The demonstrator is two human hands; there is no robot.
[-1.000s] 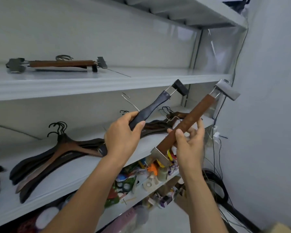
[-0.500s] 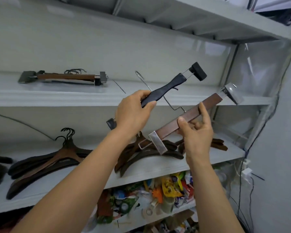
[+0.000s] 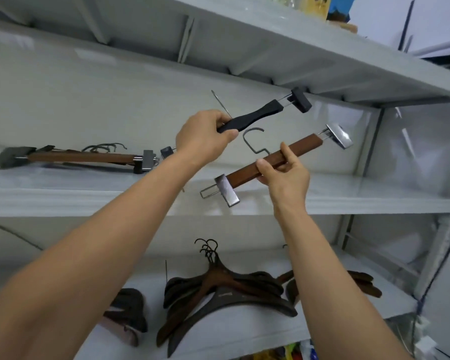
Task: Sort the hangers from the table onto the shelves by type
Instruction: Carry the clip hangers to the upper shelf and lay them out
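Shelf (image 3: 348,201): clip hanger pile (image 3: 83,157) at its left end; coat hangers (image 3: 218,289) one shelf below.
Left hand (image 3: 205,136): grips black hanger (image 3: 255,116) by its bar.
Right hand (image 3: 283,175): pinches brown hanger (image 3: 296,149) mid-bar.

Our left hand (image 3: 205,137) holds a black plastic clip hanger (image 3: 260,115) above-left of the brown wooden clip hanger (image 3: 291,154) in our right hand (image 3: 283,175). Behind, stacked wooden clip hangers (image 3: 83,157) lie left on the grey metal middle shelf (image 3: 89,196); curved wooden coat hangers (image 3: 226,289) on the lower shelf (image 3: 348,315).

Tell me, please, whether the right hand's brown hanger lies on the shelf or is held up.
Held up: the right hand pinches the brown hanger, tilted, one clip above the shelf.
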